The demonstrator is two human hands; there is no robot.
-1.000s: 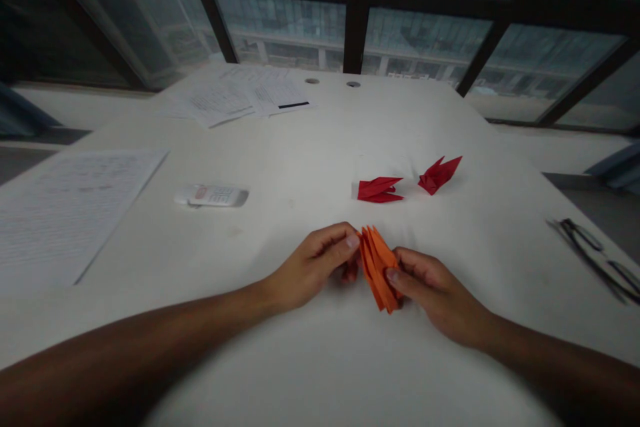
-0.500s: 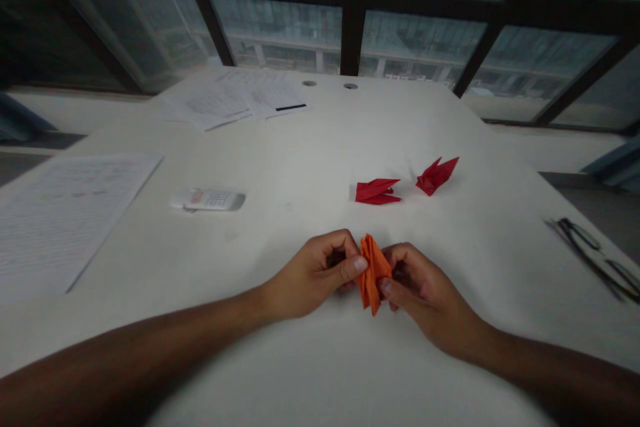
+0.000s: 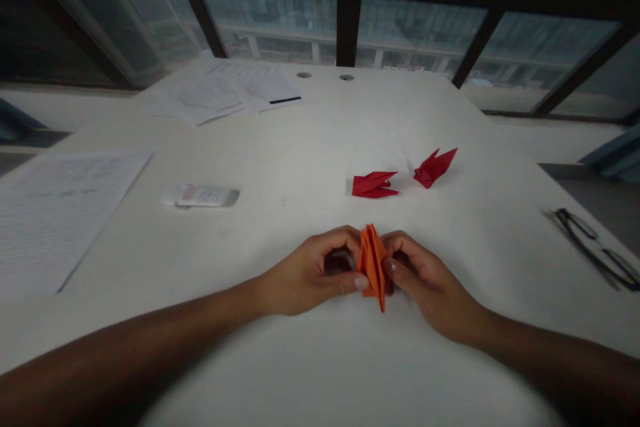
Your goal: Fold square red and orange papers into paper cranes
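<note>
An orange folded origami paper (image 3: 373, 260) is held upright between my two hands above the white table (image 3: 310, 360). My left hand (image 3: 320, 273) pinches its left side, with the thumb low on the near face and the fingers partly behind the paper. On the other side, my right hand (image 3: 425, 280) grips the right flap between thumb and fingers. Several pointed layers show along the fold. Beyond the hands lie two red origami pieces, one red piece (image 3: 375, 185) closer and another red piece (image 3: 435, 167) farther right.
A white bottle-like item (image 3: 203, 196) with printing lies left of the hands. Printed sheets (image 3: 80, 207) cover the left side, and more papers (image 3: 225, 93) lie at the back. Black-framed glasses (image 3: 595, 247) rest near the right edge. Windows stand behind the table.
The orange paper has turned a little, showing a different set of layers. My left thumb has slid down to its lower edge, and my right thumb has moved up slightly. The view has shifted slightly.
</note>
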